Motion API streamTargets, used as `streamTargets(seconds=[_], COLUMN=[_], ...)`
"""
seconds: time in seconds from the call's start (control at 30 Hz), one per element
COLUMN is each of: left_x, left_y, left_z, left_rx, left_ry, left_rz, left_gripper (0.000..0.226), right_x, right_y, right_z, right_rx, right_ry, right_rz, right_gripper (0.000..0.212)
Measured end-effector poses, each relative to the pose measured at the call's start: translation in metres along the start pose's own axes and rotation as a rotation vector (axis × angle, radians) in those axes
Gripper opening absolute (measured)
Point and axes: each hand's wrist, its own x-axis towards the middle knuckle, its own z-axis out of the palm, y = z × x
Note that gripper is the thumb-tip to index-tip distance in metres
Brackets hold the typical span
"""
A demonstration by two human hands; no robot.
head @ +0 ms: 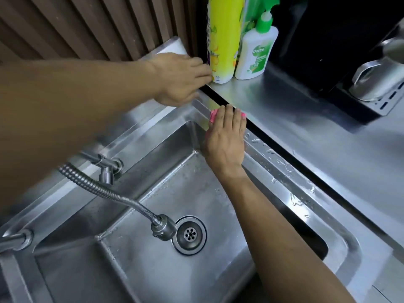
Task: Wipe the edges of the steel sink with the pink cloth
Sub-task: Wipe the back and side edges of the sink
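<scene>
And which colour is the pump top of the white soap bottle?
Green, seen in the head view: the pump top of the white soap bottle.

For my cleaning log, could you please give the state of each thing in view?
Pink cloth: pressed flat on the sink's far rim under the right hand.
Left hand: empty, fingertips at the tall yellow bottle.
Steel sink: basin empty, droplets along its rim.
White pump bottle: upright, beside the yellow one.
Flexible metal tap hose: no water running.

The pink cloth (212, 115) shows bright against the grey steel sink (284, 169). A tall bottle (225, 40) is yellow-green with lemon prints; the Dettol pump bottle (255, 53) is white with a green pump and label. The wall panel (87, 29) is brown, vertically ribbed.
</scene>
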Motion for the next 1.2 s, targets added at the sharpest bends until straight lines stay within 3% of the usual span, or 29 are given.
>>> streamTargets(seconds=[0.07, 0.17, 0.27, 0.4, 0.63, 0.73, 0.83, 0.93, 1.07, 1.2], left_x=[0.019, 0.012, 0.000, 0.006, 0.005, 0.006, 0.008, 0.008, 0.006, 0.018], left_y=[0.024, 0.067, 0.097, 0.105, 0.105, 0.104, 0.107, 0.107, 0.109, 0.139], left_z=[0.006, 0.038, 0.068, 0.083, 0.083, 0.084, 0.081, 0.081, 0.083, 0.044], left_rx=[-0.315, -0.600, -0.760, -0.760, -0.794, -0.808, -0.816, -0.811, -0.791, -0.847], left_ry=[-0.036, -0.059, 0.021, 0.096, 0.115, 0.092, 0.090, 0.092, 0.111, 0.096], left_rz=[-0.122, -0.301, -0.415, -0.474, -0.461, -0.477, -0.498, -0.495, -0.505, -0.588], left_gripper=[0.086, 0.065, 0.061, 0.062, 0.059, 0.059, 0.058, 0.059, 0.058, 0.060], right_x=[-0.004, -0.016, -0.012, 0.005, -0.086, -0.059, -0.021, -0.038, -0.117, -0.092], right_y=[0.009, 0.018, 0.017, 0.005, 0.091, 0.055, 0.021, 0.045, 0.116, 0.094], right_z=[0.000, -0.004, -0.006, -0.006, -0.052, -0.041, -0.026, -0.034, -0.072, -0.061], right_rx=[0.042, 0.037, 0.019, 0.079, 0.061, 0.069, 0.110, 0.090, 0.058, 0.064], right_ry=[0.040, 0.023, 0.028, -0.004, 0.011, 0.019, -0.015, -0.058, -0.039, 0.030], right_rz=[0.010, -0.003, 0.009, -0.020, 0.085, 0.149, 0.061, -0.016, 0.123, 0.261], right_gripper=[0.054, 0.058, 0.054, 0.051, 0.047, 0.043, 0.047, 0.051, 0.051, 0.043])
